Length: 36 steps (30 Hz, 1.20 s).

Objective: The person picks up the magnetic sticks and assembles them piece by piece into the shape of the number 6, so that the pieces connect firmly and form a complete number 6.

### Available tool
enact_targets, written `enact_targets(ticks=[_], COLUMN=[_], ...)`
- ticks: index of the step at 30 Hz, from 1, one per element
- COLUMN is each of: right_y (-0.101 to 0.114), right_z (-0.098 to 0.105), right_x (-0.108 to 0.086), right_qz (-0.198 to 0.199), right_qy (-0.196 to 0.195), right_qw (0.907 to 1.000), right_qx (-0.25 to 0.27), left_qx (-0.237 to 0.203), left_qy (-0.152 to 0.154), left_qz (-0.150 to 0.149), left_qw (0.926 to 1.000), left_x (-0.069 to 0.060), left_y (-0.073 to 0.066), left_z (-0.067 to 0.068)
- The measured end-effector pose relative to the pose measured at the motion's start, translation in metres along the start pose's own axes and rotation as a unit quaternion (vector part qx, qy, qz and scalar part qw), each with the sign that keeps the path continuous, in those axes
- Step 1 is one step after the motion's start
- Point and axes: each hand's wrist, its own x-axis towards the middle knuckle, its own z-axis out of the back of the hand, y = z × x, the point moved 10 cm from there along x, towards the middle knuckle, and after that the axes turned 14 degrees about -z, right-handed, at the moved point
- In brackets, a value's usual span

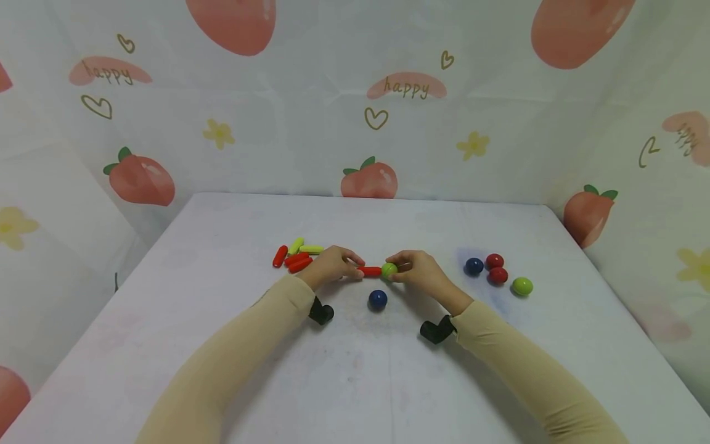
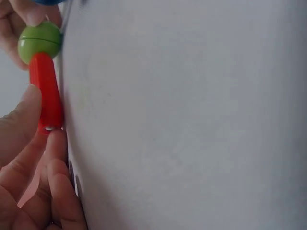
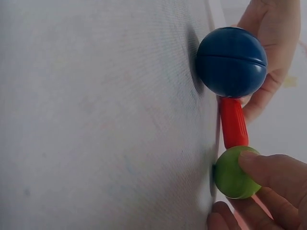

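While left grip [image 1: 334,266] seemingly pinches red rod [image 2: 46,91], right grip [image 1: 423,274], curled, holds green ball [image 3: 232,173]

Past the far edge of your tabletop [image 1: 383,382], you face a pale backdrop [image 1: 310,142] printed with peaches [image 1: 142,179] and hearts [image 1: 376,118].

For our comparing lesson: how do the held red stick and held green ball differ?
The stick is red; the ball is green. The stick is long and narrow; the ball is round, thicker. The left fingers grip the stick; the right fingers grip the ball. Both are held, apparently touching.
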Motion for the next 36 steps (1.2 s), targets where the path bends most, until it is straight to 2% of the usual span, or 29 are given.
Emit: enact_targets(ticks=[5, 12, 16, 21, 26, 36], right_y=[0.000, 0.001, 0.000, 0.002, 0.003, 0.002], right_z=[0.000, -0.001, -0.001, 0.001, 0.001, 0.001], right_x=[0.001, 0.001, 0.000, -0.001, -0.001, 0.000], right_qz=[0.000, 0.004, 0.001, 0.006, 0.014, 0.013], right_qy=[-0.002, 0.000, 0.000, -0.005, -0.005, -0.008], right_qw=[1.0000, 1.0000, 1.0000, 1.0000, 0.9999, 0.9998], right_qx=[0.001, 0.000, 0.002, 0.001, 0.002, -0.010], left_qx=[-0.029, -0.089, -0.119, -0.149, -0.139, -0.081], left_qy=[0.004, -0.022, -0.036, -0.037, -0.018, 0.014], left_qz=[-0.005, -0.004, -0.017, -0.061, -0.085, -0.101], left_qw=[0.9996, 0.9958, 0.9921, 0.9862, 0.9865, 0.9915], left_x=[-0.003, -0.013, -0.019, -0.029, -0.038, -0.042], left_y=[0.000, -0.005, -0.017, -0.038, -0.047, -0.042], left_z=[-0.001, 0.003, 0.003, -0.002, -0.016, -0.039])
